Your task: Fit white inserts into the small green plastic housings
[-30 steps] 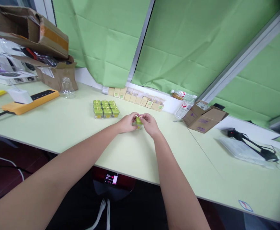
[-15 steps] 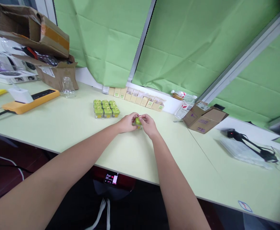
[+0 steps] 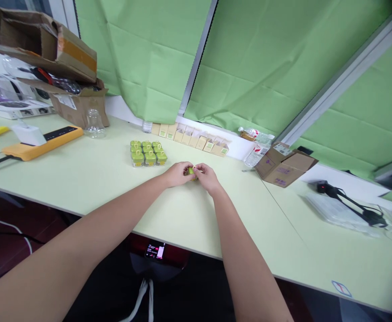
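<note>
A small clear container with a green lid is between my two hands, low over the table; fingers cover much of it. My left hand grips its left side, fingers curled round it. From the right, my right hand pinches at the top of the lid, where a pale loop shows near the fingertips. To the left of my hands, several matching green-lidded containers stand in a tight block of rows, each with a pale loop on its lid.
Small cardboard boxes line the wall behind. An orange power strip, a clear jar and stacked cartons are at left. Plastic bottles, an open carton and a black device are at right. The table edge runs below.
Both hands stay at the same spot around the green-lidded container. The fingers have shifted slightly, and a little less of the container shows now. The camera view has moved a touch.
</note>
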Demonstrator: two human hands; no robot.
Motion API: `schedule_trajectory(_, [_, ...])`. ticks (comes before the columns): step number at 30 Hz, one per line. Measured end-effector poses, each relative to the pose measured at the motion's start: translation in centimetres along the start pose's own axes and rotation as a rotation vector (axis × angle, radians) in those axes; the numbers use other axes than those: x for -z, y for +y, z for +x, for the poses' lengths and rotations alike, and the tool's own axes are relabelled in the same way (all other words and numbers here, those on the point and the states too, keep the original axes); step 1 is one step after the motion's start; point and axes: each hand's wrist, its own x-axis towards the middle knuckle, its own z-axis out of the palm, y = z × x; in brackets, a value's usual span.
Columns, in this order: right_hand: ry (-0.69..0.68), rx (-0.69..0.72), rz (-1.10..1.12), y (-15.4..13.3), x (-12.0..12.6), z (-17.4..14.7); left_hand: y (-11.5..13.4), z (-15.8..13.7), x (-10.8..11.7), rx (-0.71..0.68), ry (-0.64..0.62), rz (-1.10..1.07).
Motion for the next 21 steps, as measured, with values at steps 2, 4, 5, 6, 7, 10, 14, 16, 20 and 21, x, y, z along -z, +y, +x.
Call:
schedule_trajectory(2, [0.014,-0.005,-0.007,0.0,-0.1,0.0,0.0,0.0,0.0,0.008,0.003,-0.011])
schedule_trajectory(4, [0.026,-0.005,-0.007,0.1,-0.2,0.1,0.0,0.0,-0.1,0.015,0.004,-0.015])
schedule_trajectory(5, [0.032,-0.004,0.006,0.1,-0.2,0.1,0.0,0.0,-0.1,0.017,0.01,-0.017])
schedule_trajectory(6, [0.037,-0.008,0.034,0.1,-0.2,0.1,0.1,0.0,-0.2,0.018,0.022,-0.02])
schedule_trajectory(7, [0.04,-0.019,0.079,-0.1,-0.3,0.1,0.1,0.1,-0.2,0.021,0.038,-0.024])
schedule_trajectory(10, [0.033,-0.084,0.278,-0.9,-0.3,-0.3,0.5,0.2,-0.2,0.037,0.115,-0.04])
schedule_trajectory(14, [0.013,-0.123,0.463,-2.3,-0.3,-1.1,0.6,0.5,-0.3,0.091,0.168,-0.118])
schedule_trajectory(16, [0.013,-0.129,0.484,-2.6,-0.4,-1.2,0.4,0.6,-0.4,0.124,0.16,-0.161])
schedule_trajectory(20, [0.012,-0.13,0.491,-2.7,-0.5,-1.2,0.1,0.7,-0.6,0.151,0.133,-0.233])
schedule_trajectory(21, [0.01,-0.131,0.491,-2.7,-0.5,-1.2,0.1,0.7,-0.6,0.167,0.124,-0.26])
